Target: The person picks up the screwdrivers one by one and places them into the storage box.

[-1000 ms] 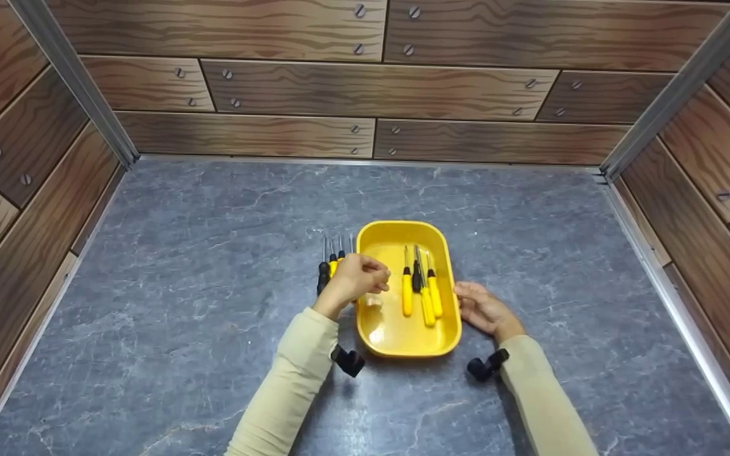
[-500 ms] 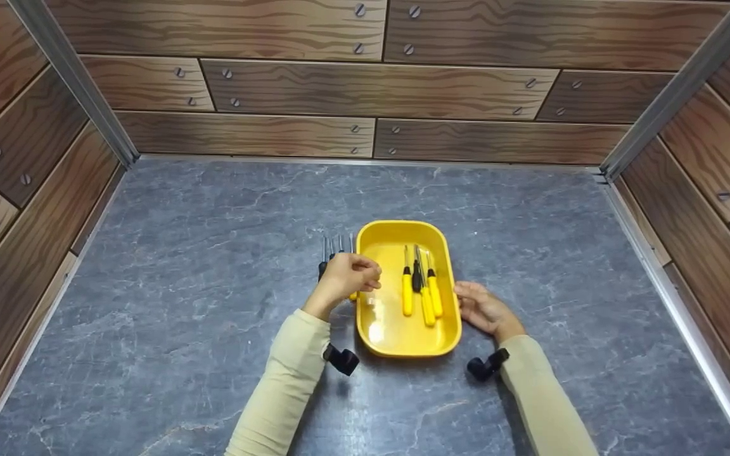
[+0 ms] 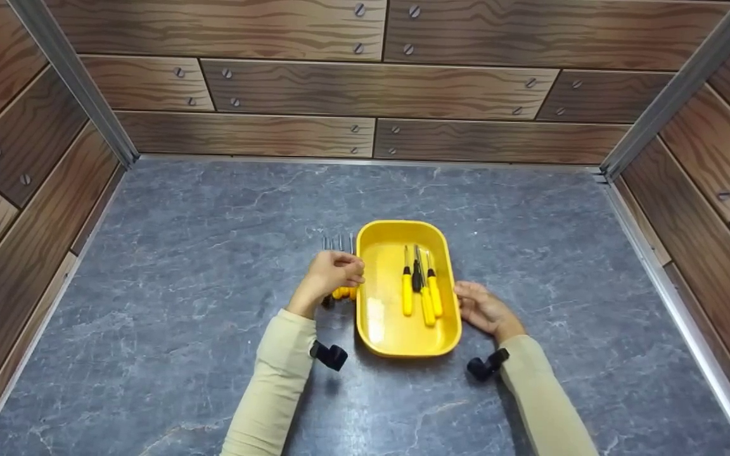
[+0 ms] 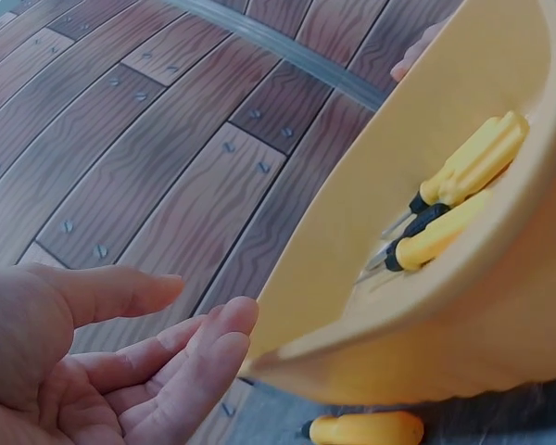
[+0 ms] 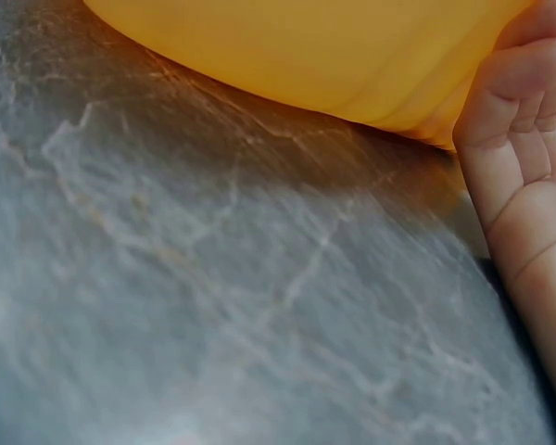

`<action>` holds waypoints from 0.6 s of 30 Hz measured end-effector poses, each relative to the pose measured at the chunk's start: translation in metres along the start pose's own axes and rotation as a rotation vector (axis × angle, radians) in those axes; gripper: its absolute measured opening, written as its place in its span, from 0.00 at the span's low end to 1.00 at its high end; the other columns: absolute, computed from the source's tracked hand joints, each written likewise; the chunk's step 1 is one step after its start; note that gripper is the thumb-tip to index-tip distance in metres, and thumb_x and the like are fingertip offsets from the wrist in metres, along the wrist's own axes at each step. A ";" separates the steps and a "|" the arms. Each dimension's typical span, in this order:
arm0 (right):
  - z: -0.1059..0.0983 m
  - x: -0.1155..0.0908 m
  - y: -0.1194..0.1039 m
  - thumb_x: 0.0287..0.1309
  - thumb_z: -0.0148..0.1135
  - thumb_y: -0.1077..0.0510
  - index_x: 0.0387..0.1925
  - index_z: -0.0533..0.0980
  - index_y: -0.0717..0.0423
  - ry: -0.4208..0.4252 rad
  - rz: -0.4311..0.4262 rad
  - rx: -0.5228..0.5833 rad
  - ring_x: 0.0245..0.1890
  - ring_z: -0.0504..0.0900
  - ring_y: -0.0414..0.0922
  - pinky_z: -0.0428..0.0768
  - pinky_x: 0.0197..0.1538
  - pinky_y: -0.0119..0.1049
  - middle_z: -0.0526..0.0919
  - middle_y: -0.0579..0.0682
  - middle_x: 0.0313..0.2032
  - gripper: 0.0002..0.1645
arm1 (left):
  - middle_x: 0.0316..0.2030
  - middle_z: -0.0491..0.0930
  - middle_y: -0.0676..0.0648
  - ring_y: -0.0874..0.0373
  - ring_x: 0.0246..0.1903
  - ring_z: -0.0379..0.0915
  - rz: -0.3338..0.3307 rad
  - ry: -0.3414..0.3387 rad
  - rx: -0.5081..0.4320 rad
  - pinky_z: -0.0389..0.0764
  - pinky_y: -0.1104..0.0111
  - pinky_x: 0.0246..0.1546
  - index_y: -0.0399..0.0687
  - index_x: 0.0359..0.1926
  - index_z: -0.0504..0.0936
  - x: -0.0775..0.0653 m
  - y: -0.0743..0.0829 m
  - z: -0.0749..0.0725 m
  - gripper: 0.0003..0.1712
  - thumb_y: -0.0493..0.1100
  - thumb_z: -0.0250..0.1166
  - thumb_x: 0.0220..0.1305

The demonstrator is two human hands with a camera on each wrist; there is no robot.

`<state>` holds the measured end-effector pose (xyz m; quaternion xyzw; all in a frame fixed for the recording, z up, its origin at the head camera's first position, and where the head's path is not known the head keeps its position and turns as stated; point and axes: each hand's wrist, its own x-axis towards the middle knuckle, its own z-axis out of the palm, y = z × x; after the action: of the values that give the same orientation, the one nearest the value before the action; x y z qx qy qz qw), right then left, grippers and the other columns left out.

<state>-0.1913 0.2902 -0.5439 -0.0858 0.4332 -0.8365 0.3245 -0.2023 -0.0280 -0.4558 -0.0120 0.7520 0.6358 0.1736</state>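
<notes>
A yellow tray [image 3: 377, 253] holds several small screwdrivers [image 3: 407, 294] on its right half, most with yellow handles and one black. My left hand [image 3: 328, 276] hovers by the tray's left rim, above a row of screwdrivers [image 3: 343, 293] lying beside the tray. That hand covers much of the row; shafts and a few handle ends show. In the left wrist view its thumb and fingers [image 4: 227, 334] stand apart with nothing between them. My right hand [image 3: 484, 309] rests its relaxed fingers against the tray's right outer wall.
The grey marbled tabletop [image 3: 213, 253] spreads around the tray. Wood-patterned walls [image 3: 295, 136] enclose it at the back and both sides, with metal strips [image 3: 682, 304] along the edges. Black camera mounts [image 3: 329, 356] sit on both wrists.
My left hand has moved left from over the tray to its left rim, above the row of screwdrivers. The right hand, the tray and the screwdrivers inside it stay put.
</notes>
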 end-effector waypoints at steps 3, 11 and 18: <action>0.001 0.000 -0.001 0.72 0.33 0.67 0.36 0.81 0.55 -0.005 0.002 0.006 0.36 0.85 0.38 0.85 0.45 0.30 0.87 0.46 0.34 0.26 | 0.41 0.83 0.27 0.64 0.23 0.79 0.003 0.011 -0.018 0.89 0.65 0.38 0.24 0.47 0.79 0.000 -0.002 -0.004 0.14 0.32 0.58 0.65; -0.001 0.000 0.000 0.72 0.34 0.67 0.36 0.81 0.55 -0.008 -0.001 0.009 0.35 0.84 0.38 0.85 0.44 0.30 0.87 0.46 0.33 0.25 | 0.42 0.82 0.26 0.63 0.24 0.80 0.001 0.016 -0.026 0.89 0.63 0.40 0.24 0.46 0.79 -0.003 -0.004 -0.010 0.13 0.31 0.57 0.65; -0.002 0.000 0.000 0.73 0.33 0.67 0.35 0.81 0.56 0.006 0.004 0.019 0.34 0.84 0.39 0.85 0.43 0.30 0.87 0.46 0.32 0.27 | 0.43 0.82 0.27 0.62 0.25 0.80 -0.001 0.025 -0.023 0.89 0.64 0.39 0.24 0.46 0.79 -0.004 -0.004 -0.013 0.12 0.31 0.57 0.66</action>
<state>-0.1920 0.2909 -0.5452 -0.0792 0.4265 -0.8401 0.3257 -0.2010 -0.0422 -0.4573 -0.0223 0.7467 0.6441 0.1644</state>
